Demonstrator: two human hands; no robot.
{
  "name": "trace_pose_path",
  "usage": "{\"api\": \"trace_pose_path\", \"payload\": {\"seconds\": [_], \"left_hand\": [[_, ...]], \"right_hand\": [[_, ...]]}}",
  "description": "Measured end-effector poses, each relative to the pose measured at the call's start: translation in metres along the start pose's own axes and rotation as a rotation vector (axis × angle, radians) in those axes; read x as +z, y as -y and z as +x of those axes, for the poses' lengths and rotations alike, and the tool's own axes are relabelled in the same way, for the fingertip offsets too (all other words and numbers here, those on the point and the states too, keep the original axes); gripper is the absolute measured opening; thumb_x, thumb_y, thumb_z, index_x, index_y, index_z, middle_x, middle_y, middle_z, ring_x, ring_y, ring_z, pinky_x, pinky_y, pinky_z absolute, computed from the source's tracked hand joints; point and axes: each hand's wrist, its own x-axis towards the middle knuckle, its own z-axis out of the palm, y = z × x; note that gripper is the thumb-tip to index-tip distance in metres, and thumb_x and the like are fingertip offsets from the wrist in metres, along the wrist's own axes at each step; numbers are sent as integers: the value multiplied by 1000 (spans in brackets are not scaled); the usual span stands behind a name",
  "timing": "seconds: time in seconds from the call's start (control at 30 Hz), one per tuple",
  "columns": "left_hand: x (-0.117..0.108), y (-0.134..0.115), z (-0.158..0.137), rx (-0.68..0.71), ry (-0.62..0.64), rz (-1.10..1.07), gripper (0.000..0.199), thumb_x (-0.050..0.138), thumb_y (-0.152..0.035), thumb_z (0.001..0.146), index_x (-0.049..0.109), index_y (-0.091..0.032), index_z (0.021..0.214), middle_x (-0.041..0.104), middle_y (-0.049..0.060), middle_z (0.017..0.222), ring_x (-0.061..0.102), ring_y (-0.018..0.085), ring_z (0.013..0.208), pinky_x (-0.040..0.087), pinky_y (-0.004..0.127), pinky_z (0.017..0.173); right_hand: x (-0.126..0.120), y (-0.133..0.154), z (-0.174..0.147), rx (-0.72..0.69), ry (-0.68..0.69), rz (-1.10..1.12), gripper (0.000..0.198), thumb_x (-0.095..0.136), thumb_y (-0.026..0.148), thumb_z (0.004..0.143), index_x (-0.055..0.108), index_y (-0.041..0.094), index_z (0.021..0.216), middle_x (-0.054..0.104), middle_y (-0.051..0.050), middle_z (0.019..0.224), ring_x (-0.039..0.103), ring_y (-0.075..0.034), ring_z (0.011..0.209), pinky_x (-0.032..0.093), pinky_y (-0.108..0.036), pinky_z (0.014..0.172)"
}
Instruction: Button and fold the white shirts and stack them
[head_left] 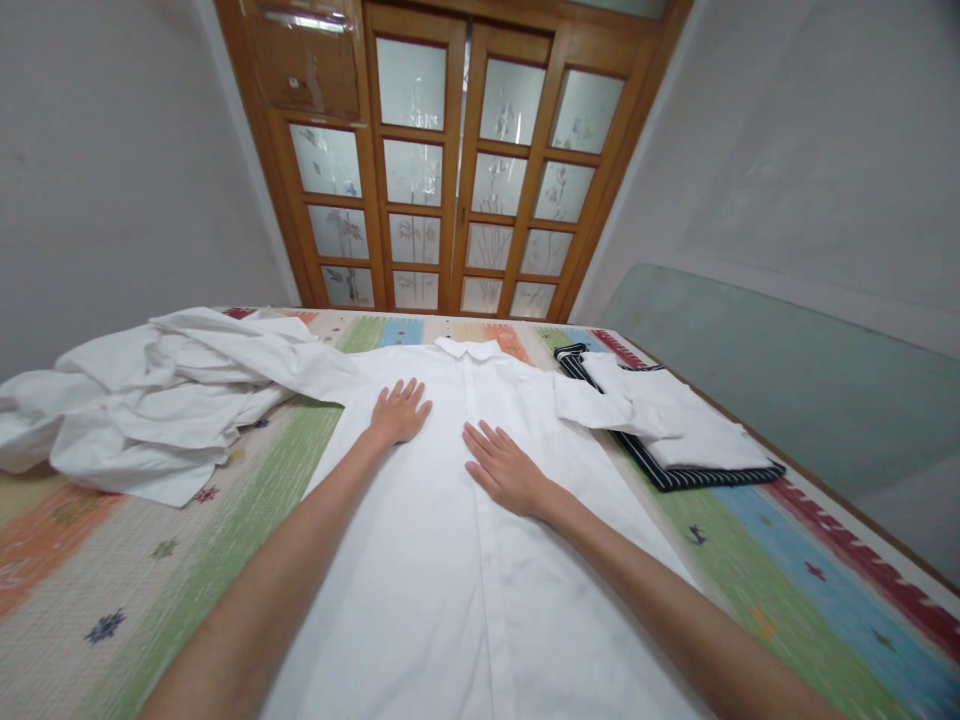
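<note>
Head view: white long-sleeved button-up shirt [420,560] lies front up, spread out flat on a multicoloured striped cover [247,560], small white collar [466,349] at far end, body running toward the camera. Left hand [400,410] palm down on the upper chest, left of the white button placket [487,560]; its fingers [410,388] slightly spread, pointing away toward the collar, pinching nothing. Right hand [506,470] also palm down, a bit nearer the camera; its fingers [484,440] extended and fairly close together, thumb apart, tips reaching the placket, no pinch. Shirt is under both sets of fingers, fabric extending past them on all sides; collar beyond the fingertips, not touched. Hands apart, strip of bare shirt between. Left of the shirt: crumpled white cloth heap [150,400]; the shirt's sleeve on that side runs up to it, can't tell where one ends. Right: folded white garment [697,425] on top of black-and-white striped folded cloth [675,482]; white sleeve [600,405] on that side reaches onto this stack. Behind: wooden doors with patterned glass panes [452,120]. Far right, pale green panel [787,380] against the wall.
</note>
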Motion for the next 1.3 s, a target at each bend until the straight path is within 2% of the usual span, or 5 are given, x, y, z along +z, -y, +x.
{"api": "trace_pose_path", "payload": {"seconds": [0.67,0.9,1.03,1.13,1.3], "left_hand": [[-3,5,-36,80,58,92,60,19,-44,98,25,-15,150,19,12,158,14,34,146,18,55,114],[-6,-29,-58,225,188,-12,58,28,-43,96,29,-17,148,17,13,158,11,37,145,16,59,112],[3,-50,-77,337,138,-93,50,30,-35,97,37,-19,144,23,13,157,16,34,145,17,59,113],[11,-57,-84,384,65,-171,44,31,-22,95,47,-17,136,35,13,152,25,29,143,21,54,114],[17,-53,-82,384,-67,-281,42,35,-10,89,59,-19,123,52,10,141,42,21,135,31,44,113]], "right_hand": [[-62,74,-91,-158,427,334,82,45,52,93,8,11,154,2,-16,158,1,-29,146,10,-47,120],[-110,88,-67,-212,811,949,51,58,50,86,63,19,126,61,-11,131,55,-25,122,42,-35,102],[-95,77,-40,139,423,905,33,50,41,91,71,15,88,71,-3,74,62,-12,60,45,-22,60],[-71,63,-17,328,55,529,27,55,31,86,63,15,65,63,-1,60,54,-11,57,36,-22,58],[-43,46,6,489,62,92,23,58,37,82,65,18,72,68,-4,69,60,-17,67,33,-25,59]]}}
